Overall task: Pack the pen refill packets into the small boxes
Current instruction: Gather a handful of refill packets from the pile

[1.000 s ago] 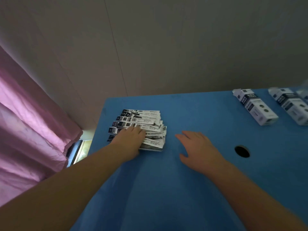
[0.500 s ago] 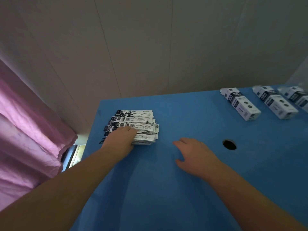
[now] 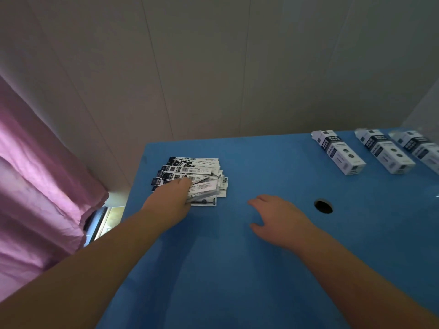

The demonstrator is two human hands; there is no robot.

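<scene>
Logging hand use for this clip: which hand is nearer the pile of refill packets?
Left. The left hand rests on the packet pile; the right hand lies apart on the blue table.

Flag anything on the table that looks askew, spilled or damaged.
Only small things stand out. The packets lie in a loose, fanned pile, edges not squared, under the left hand. A round hole is cut through the table. The three boxes lie in a row and look intact.
</scene>
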